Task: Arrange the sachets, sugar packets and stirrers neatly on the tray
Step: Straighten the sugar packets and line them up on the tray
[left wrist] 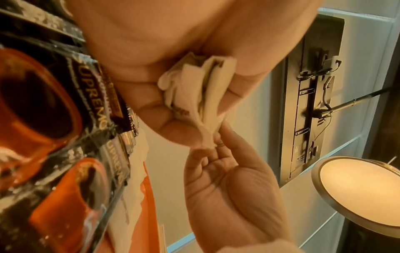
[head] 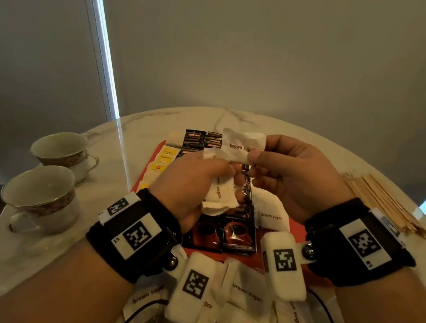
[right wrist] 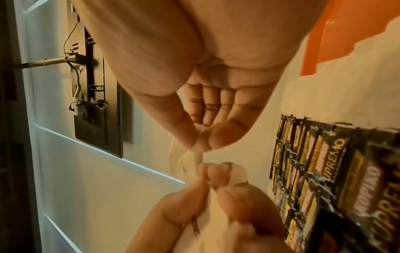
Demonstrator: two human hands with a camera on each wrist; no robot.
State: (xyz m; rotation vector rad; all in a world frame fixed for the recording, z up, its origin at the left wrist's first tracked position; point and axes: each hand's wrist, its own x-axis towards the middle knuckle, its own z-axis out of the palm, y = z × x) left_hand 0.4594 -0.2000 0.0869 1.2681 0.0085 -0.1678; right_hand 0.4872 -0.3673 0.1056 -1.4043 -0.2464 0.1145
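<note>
Black wrist straps [head: 138,230] carry white camera pods [head: 192,289] (each bearing square coded markers).

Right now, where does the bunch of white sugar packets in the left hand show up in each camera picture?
Head: bunch of sugar packets at centre, gripped by the left hand above the orange tray.
Left wrist: upper middle, squeezed against the palm.
Right wrist: bottom centre, blurred, between the left hand's fingers.
Shared landmark: the black Supremo coffee sachets, at left in the left wrist view and at right in the right wrist view.
</note>
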